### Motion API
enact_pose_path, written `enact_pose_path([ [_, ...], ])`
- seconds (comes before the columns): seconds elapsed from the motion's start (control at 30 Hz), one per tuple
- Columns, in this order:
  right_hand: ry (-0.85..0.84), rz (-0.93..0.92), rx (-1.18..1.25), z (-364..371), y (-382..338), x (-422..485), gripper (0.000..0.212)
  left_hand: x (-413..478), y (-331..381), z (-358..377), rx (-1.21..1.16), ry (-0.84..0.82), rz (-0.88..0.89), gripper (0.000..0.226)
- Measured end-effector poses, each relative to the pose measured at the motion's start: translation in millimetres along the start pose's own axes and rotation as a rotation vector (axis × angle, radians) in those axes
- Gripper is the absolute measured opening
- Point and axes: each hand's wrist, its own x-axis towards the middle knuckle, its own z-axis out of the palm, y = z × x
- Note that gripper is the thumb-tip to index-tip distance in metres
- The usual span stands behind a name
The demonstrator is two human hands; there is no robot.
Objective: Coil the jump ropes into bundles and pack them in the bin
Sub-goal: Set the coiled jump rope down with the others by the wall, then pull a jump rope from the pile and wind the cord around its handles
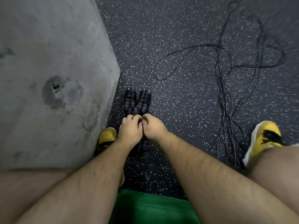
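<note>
The left grip [129, 130] and right grip [153, 128], fingers curled, pinch one rope bundle [144, 145] on the floor [178, 102]. Two wound bundles [130, 97] lie just beyond.

A gym – black speckled rubber floor [186, 97] (flecked white), loose jump ropes [226, 75] lying on it, bare concrete wall [48, 70] bordering the floor's left edge.

One wide-angle view, worn on the person's head, looks steeply down at the floor [186, 102]. It is near enough that the forearms fill the lower half, and the left hand [129, 129] and right hand [154, 128] meet mid-frame.
</note>
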Motion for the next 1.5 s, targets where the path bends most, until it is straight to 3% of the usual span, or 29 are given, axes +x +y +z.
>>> enact_pose_path([
  [0.23,0.188,0.126,0.079,-32.2,52.0,-41.0,0.03,-11.3,66.9,33.1,-0.007,-0.095,0.166,0.031],
  [0.57,0.366,0.425,0.144,-62.7,187.9,-112.5,0.027,-51.5,170.1,133.7,0.028,-0.465,0.315,0.036],
  [0.77,0.248,0.544,0.031,-57.2,260.9,-140.8,0.035,-72.6,196.0,193.7,0.015,-0.652,0.274,0.033],
  [0.9,0.079,0.6,-0.073,-45.6,275.7,-137.1,0.039,-71.7,199.9,216.9,0.027,-0.703,0.229,0.035],
  [0.97,0.081,0.617,-0.11,-40.4,278.2,-129.6,0.039,-67.3,199.8,223.3,0.015,-0.731,0.222,0.036],
  [1.07,0.137,0.647,-0.101,-37.5,280.5,-120.1,0.035,-63.7,197.2,227.3,-0.005,-0.734,0.164,0.038],
  [1.23,0.072,0.666,0.09,-35.5,271.5,-108.1,0.036,-53.6,192.7,225.6,-0.09,-0.62,-0.014,0.037],
  [1.4,0.106,0.541,0.266,-34.5,235.4,-92.8,0.022,-32.9,176.6,201.1,-0.151,-0.487,-0.15,0.037],
  [1.5,0.045,0.413,0.299,-32.2,208.6,-83.5,0.044,-21.8,166.2,180.8,-0.264,-0.429,-0.185,0.029],
])
